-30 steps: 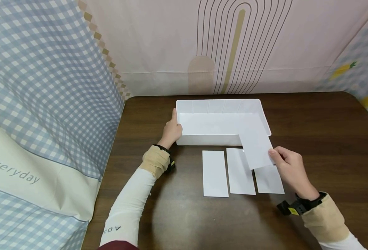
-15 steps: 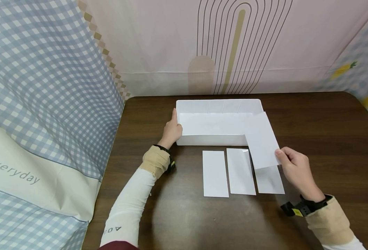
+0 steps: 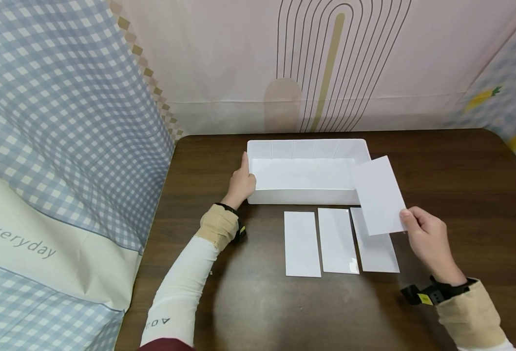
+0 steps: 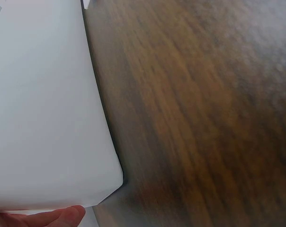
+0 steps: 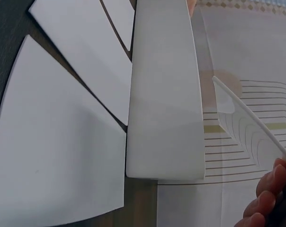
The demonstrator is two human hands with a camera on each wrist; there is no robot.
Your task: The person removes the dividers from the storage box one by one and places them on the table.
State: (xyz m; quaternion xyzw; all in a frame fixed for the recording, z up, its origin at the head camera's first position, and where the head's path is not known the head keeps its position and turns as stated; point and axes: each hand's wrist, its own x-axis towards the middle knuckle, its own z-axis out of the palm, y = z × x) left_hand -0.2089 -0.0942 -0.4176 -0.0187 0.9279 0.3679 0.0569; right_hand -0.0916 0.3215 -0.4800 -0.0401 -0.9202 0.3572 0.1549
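A white, shallow rectangular box [image 3: 301,197] without a lid stands near the back of the table. Along its left end wall lies my left hand [image 3: 240,184], index finger stretched forward and touching the side. My right hand [image 3: 429,239] pinches a stiff white rectangular card [image 3: 380,197] by its lower right corner, in the air in front of the box's right end. In the right wrist view this card [image 5: 254,123] appears nearly edge-on, with the wall's lines mirrored in its glossy face. On the table lie a left card [image 3: 302,243], a middle card [image 3: 337,241] and a right card [image 3: 378,253].
The dark wooden table [image 3: 468,204] ends at a patterned wall cloth [image 3: 222,63] right behind the box. A blue checked cloth [image 3: 65,97] hangs along the left side.
My right hand has carried the card to the right, off the box's inside and uncovering more of the right card on the table. The left hand and box stay put.
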